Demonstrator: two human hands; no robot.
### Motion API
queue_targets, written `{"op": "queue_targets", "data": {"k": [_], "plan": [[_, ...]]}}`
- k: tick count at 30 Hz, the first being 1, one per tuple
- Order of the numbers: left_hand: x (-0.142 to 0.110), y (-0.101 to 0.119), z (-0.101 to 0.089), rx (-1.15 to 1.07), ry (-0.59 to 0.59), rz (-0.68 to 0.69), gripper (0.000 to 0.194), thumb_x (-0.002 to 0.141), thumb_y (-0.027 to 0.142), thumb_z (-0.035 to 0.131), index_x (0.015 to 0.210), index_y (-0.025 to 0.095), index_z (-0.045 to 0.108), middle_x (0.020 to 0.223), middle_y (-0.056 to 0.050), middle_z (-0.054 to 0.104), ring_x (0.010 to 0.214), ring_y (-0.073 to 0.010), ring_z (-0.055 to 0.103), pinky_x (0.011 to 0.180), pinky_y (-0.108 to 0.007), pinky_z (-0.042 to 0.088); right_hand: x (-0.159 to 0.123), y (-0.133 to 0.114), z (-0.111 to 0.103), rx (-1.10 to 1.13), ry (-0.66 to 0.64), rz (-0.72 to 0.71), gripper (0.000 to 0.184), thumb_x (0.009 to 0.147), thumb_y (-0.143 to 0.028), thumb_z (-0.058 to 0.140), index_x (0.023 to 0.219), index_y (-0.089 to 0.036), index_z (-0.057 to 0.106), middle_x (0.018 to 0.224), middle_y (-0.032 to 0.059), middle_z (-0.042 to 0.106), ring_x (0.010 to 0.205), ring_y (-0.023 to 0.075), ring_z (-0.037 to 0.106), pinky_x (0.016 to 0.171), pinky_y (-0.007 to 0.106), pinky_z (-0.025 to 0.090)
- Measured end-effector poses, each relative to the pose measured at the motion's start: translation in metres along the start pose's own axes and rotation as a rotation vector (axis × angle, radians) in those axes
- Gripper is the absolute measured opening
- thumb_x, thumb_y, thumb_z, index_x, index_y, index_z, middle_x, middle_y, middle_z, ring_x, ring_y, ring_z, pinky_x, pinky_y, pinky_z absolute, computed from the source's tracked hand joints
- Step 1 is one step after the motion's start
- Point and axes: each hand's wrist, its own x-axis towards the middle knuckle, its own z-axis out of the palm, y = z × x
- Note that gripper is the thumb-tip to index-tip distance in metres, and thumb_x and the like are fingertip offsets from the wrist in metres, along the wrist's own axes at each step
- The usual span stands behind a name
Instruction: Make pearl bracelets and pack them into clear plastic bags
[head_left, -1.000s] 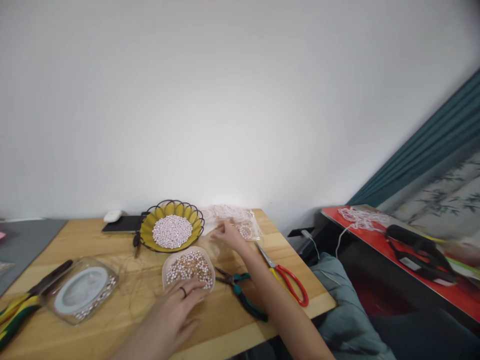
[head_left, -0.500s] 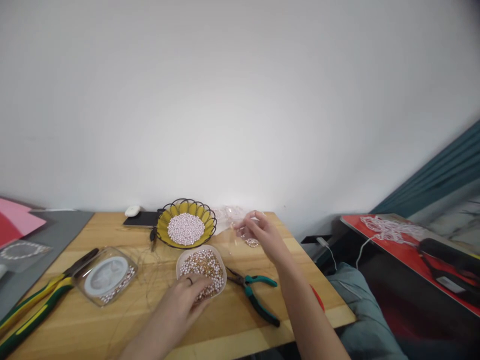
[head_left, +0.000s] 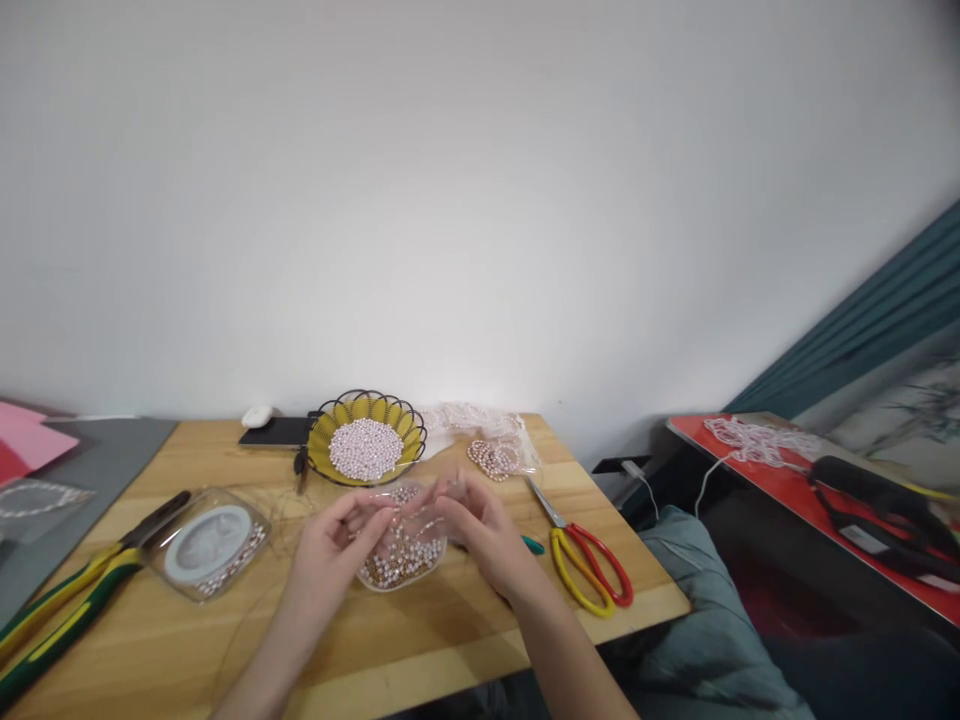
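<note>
Both hands are raised over a small white bowl (head_left: 405,578) of mixed pale and gold beads. My left hand (head_left: 337,545) is closed in a pinch over the bowl's left side. Its fingertips press together on something too small to make out. Opposite it, my right hand (head_left: 484,525) is closed too, with thumb and fingers pinched near the bowl's right rim. A faint pale strand seems to lie between the two hands, but it is blurred. Just behind stands a yellow basket (head_left: 319,445) with a black wire rim, filled with pale pink beads (head_left: 366,449).
Right of my hand lie scissors (head_left: 577,560) with yellow and red handles, and a teal plier handle (head_left: 532,545). Strung beads (head_left: 495,458) rest near the wall. At left are a clear box (head_left: 206,545) with a spool and large green-yellow pliers (head_left: 90,590).
My left hand has come up out of the bead bowl. My right hand has moved left from the strung beads to meet it, uncovering the scissors and covering most of the teal pliers.
</note>
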Motion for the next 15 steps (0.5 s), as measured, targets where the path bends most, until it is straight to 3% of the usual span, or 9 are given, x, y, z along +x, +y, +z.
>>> {"op": "queue_targets", "data": {"k": [7,10,13,15], "plan": [[-0.002,0.01,0.002,0.051,-0.036,0.093,0.019,0.082,0.033,0.076,0.076,0.02,0.064,0.076,0.003,0.065,0.074,-0.0148,0.063,0.067,-0.022,0.052,0.001,0.0,0.006,-0.069,0.078,-0.112,0.031,0.083,-0.046,0.079,0.081,-0.025,0.057,0.078,-0.0003,0.069,0.071,0.0172,0.066,0.07,0.032,0.055],[-0.004,0.014,0.002,0.072,-0.042,0.112,0.014,0.083,0.031,0.074,0.079,0.021,0.065,0.077,0.002,0.065,0.074,-0.0154,0.062,0.067,-0.023,0.051,-0.005,-0.007,0.005,-0.062,-0.025,-0.171,0.032,0.087,-0.053,0.074,0.081,-0.024,0.061,0.09,0.0039,0.071,0.083,0.0198,0.067,0.081,0.035,0.054],[-0.005,0.018,0.0,0.083,-0.052,0.125,0.014,0.082,0.031,0.074,0.079,0.02,0.066,0.077,0.0,0.067,0.072,-0.0164,0.062,0.066,-0.024,0.049,-0.01,-0.013,0.004,-0.012,-0.173,-0.17,0.051,0.098,-0.064,0.051,0.075,-0.022,0.066,0.093,0.0082,0.071,0.088,0.0222,0.066,0.086,0.038,0.053],[-0.006,0.019,-0.001,0.096,-0.067,0.143,0.014,0.081,0.031,0.074,0.076,0.02,0.066,0.079,0.0,0.068,0.073,-0.0174,0.063,0.066,-0.024,0.049,-0.011,-0.014,0.005,-0.007,-0.198,-0.144,0.041,0.098,-0.057,0.057,0.081,-0.023,0.07,0.095,0.0073,0.071,0.089,0.0218,0.066,0.084,0.037,0.053]]}}
